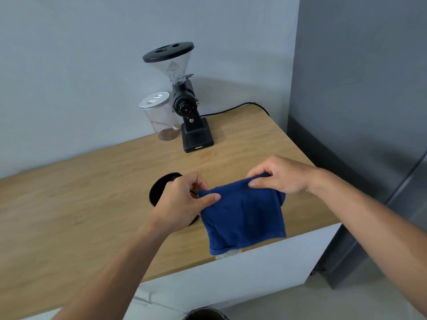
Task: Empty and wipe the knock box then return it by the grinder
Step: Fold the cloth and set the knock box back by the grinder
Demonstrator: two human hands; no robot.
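Note:
A dark blue cloth (245, 218) hangs folded above the wooden counter (80, 204). My left hand (184, 199) pinches its upper left corner and my right hand (282, 175) pinches its upper right corner. The black round knock box (159, 189) stands on the counter behind my left hand, which hides most of it. The black coffee grinder (187, 105) with a clear hopper stands at the back of the counter near the wall.
A clear jar (160, 116) with a white lid stands to the left of the grinder. The grinder's black cable (233, 108) runs off to the right. A dark round bin rim (204, 314) shows at the bottom edge, below the counter. A grey cabinet (369, 112) stands right.

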